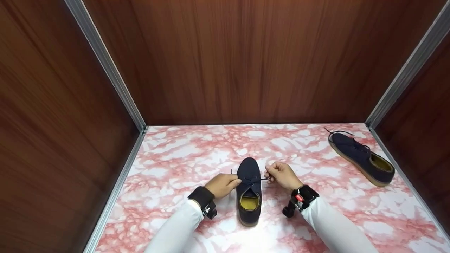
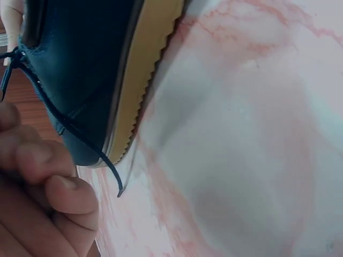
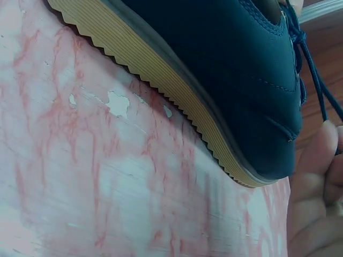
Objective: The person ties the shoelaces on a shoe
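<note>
A dark navy lace-up shoe (image 1: 249, 168) with a tan ridged sole (image 3: 144, 59) stands upright on the table, toe pointing away from me. My left hand (image 1: 221, 185) is at its left side, fingers curled, pinching the shoelace near the knot (image 2: 19, 58). One loose lace end (image 2: 110, 166) hangs past that hand over the shoe's side. On the right, my right hand (image 1: 282, 174) pinches the shoelace (image 3: 316, 75) between thumb and fingers and holds it out taut from the knot. Part of the left-hand grip is cut off in the left wrist view.
A second navy shoe (image 1: 358, 151) lies at the far right, near the side wall, its lace (image 1: 339, 131) trailing loose at the toe. The table (image 1: 168, 165) has a red-and-white marbled top. Brown wood-grain panels (image 1: 246, 63) with metal edge strips enclose it at the back and sides.
</note>
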Demonstrator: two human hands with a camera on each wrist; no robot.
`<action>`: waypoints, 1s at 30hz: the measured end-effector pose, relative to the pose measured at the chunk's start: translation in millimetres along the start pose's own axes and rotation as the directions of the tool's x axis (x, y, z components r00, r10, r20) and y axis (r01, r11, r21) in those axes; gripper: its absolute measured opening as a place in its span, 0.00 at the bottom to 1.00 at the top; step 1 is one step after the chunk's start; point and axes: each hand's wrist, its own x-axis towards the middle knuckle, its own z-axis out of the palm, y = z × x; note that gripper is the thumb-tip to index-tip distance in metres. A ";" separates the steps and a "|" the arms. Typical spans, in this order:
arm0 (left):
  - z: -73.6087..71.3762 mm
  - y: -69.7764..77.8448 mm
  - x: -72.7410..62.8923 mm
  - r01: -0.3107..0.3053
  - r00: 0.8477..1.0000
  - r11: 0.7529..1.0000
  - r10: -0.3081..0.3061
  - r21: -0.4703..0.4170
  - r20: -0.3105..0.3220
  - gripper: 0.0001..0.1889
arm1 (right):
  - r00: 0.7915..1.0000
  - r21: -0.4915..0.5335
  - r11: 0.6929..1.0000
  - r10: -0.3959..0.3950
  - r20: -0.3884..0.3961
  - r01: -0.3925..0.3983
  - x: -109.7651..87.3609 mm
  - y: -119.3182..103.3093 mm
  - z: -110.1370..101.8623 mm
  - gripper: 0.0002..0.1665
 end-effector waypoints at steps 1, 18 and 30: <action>-0.3 0.1 -0.2 0.005 1.000 1.000 -0.005 -0.009 -0.010 0.17 | 1.000 -0.011 1.000 0.004 -0.010 -0.004 0.1 -0.8 0.6 0.16; 0.6 24.9 -4.0 -0.069 0.978 0.997 0.075 0.040 -0.196 0.15 | 0.998 0.009 0.999 0.053 -0.042 -0.053 -3.2 -12.3 8.5 0.17; 2.3 37.9 -0.6 -0.027 0.995 0.995 0.036 0.094 -0.092 0.09 | 0.996 0.026 0.997 0.071 -0.058 -0.070 -1.3 -10.2 8.4 0.15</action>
